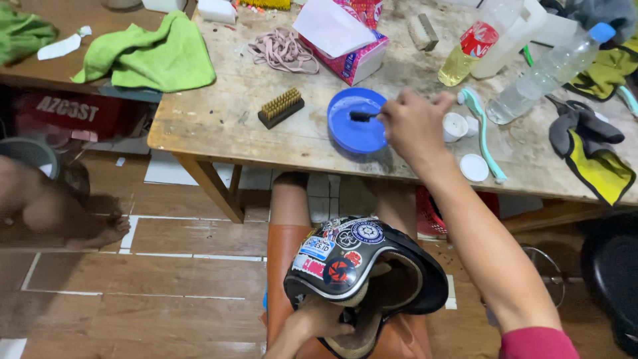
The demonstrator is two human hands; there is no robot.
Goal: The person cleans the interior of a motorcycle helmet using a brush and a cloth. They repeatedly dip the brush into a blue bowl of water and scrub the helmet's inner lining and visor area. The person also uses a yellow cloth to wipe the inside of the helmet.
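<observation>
My right hand [415, 126] reaches over the wooden table [219, 126] and holds a small brush [364, 116] whose dark head dips into a blue shallow bowl [352, 129]. My left hand [318, 322] grips the lower rim of a black helmet [362, 266] covered in stickers. The helmet rests on my lap, its padded opening facing up and to the right.
On the table lie a brass-bristle brush [280, 107], rubber bands [282, 50], a tissue box [349, 40], two clear bottles [551, 66], a teal brush [484, 129], small white lids [474, 167], green cloths [149, 56] and grey-yellow rags [591, 149]. Another person's bare legs [46, 213] are at left.
</observation>
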